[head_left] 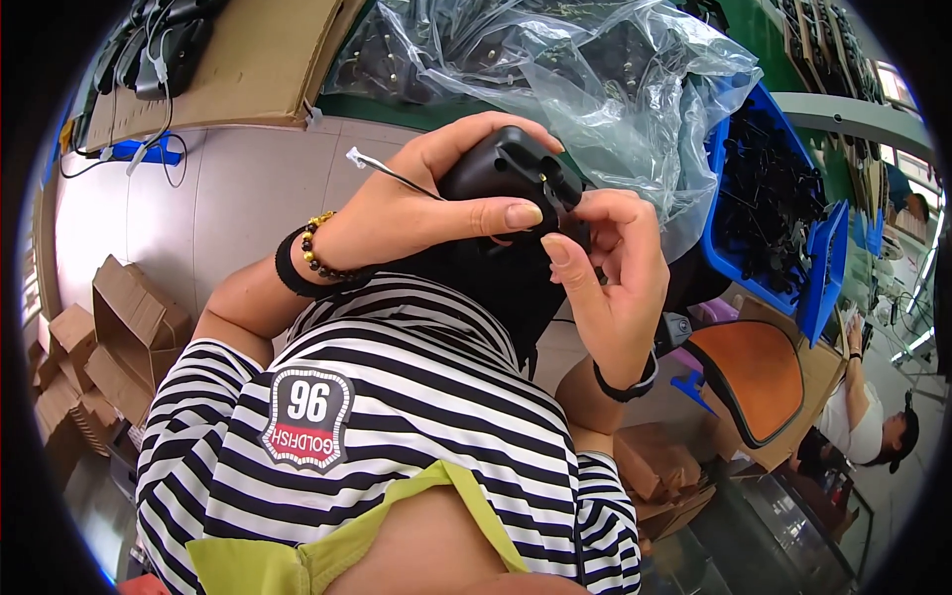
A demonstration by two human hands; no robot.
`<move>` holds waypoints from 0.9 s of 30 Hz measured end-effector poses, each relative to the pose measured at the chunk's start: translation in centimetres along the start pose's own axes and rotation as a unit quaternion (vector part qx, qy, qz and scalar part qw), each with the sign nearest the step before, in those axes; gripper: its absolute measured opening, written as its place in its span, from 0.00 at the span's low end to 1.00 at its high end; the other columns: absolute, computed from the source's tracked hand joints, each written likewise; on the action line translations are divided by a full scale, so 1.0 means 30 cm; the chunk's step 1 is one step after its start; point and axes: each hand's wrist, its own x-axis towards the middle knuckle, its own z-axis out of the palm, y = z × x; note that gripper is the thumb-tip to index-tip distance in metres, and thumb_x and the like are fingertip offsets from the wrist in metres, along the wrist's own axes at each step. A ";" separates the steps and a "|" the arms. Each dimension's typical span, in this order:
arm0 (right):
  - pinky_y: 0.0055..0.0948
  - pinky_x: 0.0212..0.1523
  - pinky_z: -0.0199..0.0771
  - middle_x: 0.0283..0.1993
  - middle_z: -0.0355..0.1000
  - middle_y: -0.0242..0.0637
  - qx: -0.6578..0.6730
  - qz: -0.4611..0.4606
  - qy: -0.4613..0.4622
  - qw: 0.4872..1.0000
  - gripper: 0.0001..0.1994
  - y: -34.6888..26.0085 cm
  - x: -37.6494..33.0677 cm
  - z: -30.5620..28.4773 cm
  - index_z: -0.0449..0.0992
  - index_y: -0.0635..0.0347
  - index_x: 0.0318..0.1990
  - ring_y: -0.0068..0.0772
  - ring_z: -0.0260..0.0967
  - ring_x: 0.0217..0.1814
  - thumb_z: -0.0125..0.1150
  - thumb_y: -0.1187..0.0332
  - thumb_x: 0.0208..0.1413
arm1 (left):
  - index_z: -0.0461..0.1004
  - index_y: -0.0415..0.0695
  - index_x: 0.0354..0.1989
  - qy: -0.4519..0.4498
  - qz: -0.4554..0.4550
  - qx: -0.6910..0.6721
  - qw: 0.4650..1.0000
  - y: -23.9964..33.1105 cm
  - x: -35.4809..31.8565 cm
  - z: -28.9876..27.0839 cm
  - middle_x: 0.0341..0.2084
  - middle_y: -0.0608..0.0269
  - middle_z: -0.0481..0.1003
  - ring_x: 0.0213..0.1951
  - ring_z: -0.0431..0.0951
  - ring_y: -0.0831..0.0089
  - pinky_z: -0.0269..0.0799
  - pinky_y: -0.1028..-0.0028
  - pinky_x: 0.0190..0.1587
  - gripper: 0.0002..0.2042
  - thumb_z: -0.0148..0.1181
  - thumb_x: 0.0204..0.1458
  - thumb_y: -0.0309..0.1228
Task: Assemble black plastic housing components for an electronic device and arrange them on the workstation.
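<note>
A rounded black plastic housing (488,171) is up in front of my chest. My left hand (436,203) is closed around it, with the thumb along its near side and the fingers over its far side. From beneath this hand runs a thin dark cable (392,175) that ends in a small white connector (354,156). At the right side of the housing, my right hand (620,253) has its fingers curled against a short black stub (567,184) that sticks out. The right thumb bends in toward the housing. Whether a small part sits between the right fingers is hidden.
Beyond my hands, clear plastic sheeting (595,79) covers dark parts on a green surface. A blue bin (716,233) of small black pieces stands to the right, near an orange chair (759,382). Cardboard (228,69) with cabled black units lies far left. Another person (863,421) is at far right.
</note>
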 end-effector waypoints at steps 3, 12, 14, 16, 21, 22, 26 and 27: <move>0.17 0.35 0.74 0.49 0.66 0.38 0.048 0.017 0.009 0.999 0.13 -0.008 -0.002 0.017 0.68 0.67 0.48 0.19 0.69 0.37 0.66 0.75 0.63 | 0.69 0.42 0.64 0.003 0.004 0.008 1.000 -0.006 -0.003 -0.012 0.54 0.62 0.75 0.55 0.75 0.76 0.70 0.73 0.60 0.26 0.68 0.58 0.31; 0.19 0.36 0.74 0.46 0.66 0.38 -0.067 -0.004 0.031 0.997 0.11 -0.030 -0.001 0.050 0.72 0.65 0.43 0.22 0.67 0.35 0.70 0.77 0.57 | 0.72 0.41 0.60 -0.018 -0.017 0.039 0.999 -0.033 -0.014 -0.048 0.54 0.63 0.76 0.54 0.75 0.77 0.70 0.74 0.60 0.23 0.68 0.58 0.31; 0.18 0.38 0.75 0.47 0.66 0.38 -0.109 -0.017 0.031 0.993 0.11 -0.049 0.000 0.053 0.72 0.65 0.44 0.21 0.68 0.36 0.69 0.77 0.58 | 0.72 0.40 0.60 -0.015 -0.038 0.003 0.999 -0.032 -0.018 -0.048 0.53 0.62 0.76 0.54 0.75 0.77 0.70 0.74 0.60 0.22 0.67 0.58 0.31; 0.19 0.38 0.74 0.45 0.66 0.37 -0.139 -0.020 0.024 0.990 0.11 -0.072 -0.002 0.055 0.74 0.64 0.43 0.23 0.67 0.34 0.70 0.78 0.56 | 0.72 0.40 0.60 -0.017 -0.046 -0.009 0.999 -0.033 -0.023 -0.048 0.53 0.62 0.76 0.54 0.75 0.76 0.69 0.73 0.61 0.22 0.67 0.58 0.31; 0.20 0.35 0.71 0.43 0.67 0.37 -0.159 -0.032 0.013 0.987 0.11 -0.084 -0.018 0.076 0.78 0.63 0.44 0.26 0.68 0.32 0.71 0.78 0.53 | 0.72 0.40 0.60 -0.030 -0.073 -0.037 0.996 -0.053 -0.042 -0.061 0.53 0.60 0.77 0.54 0.75 0.75 0.69 0.72 0.61 0.21 0.66 0.59 0.31; 0.20 0.35 0.71 0.43 0.67 0.37 -0.163 -0.033 0.017 0.986 0.11 -0.085 -0.022 0.071 0.78 0.63 0.44 0.26 0.68 0.32 0.71 0.78 0.53 | 0.72 0.40 0.60 -0.032 -0.080 -0.039 0.996 -0.061 -0.045 -0.062 0.52 0.60 0.77 0.54 0.75 0.74 0.69 0.71 0.62 0.21 0.65 0.59 0.31; 0.20 0.33 0.69 0.42 0.70 0.39 -0.171 -0.044 -0.022 0.984 0.10 -0.094 -0.022 0.038 0.80 0.65 0.44 0.28 0.70 0.32 0.69 0.79 0.54 | 0.76 0.43 0.55 -0.026 -0.067 -0.060 0.996 -0.103 -0.055 -0.051 0.43 0.70 0.77 0.45 0.75 0.83 0.72 0.80 0.51 0.17 0.68 0.60 0.35; 0.20 0.33 0.70 0.41 0.72 0.39 -0.181 -0.076 -0.004 0.981 0.09 -0.116 -0.005 0.000 0.80 0.65 0.44 0.27 0.71 0.32 0.68 0.79 0.56 | 0.76 0.43 0.55 -0.031 -0.064 -0.060 0.996 -0.107 -0.059 -0.053 0.43 0.70 0.77 0.45 0.75 0.83 0.72 0.80 0.51 0.17 0.68 0.60 0.35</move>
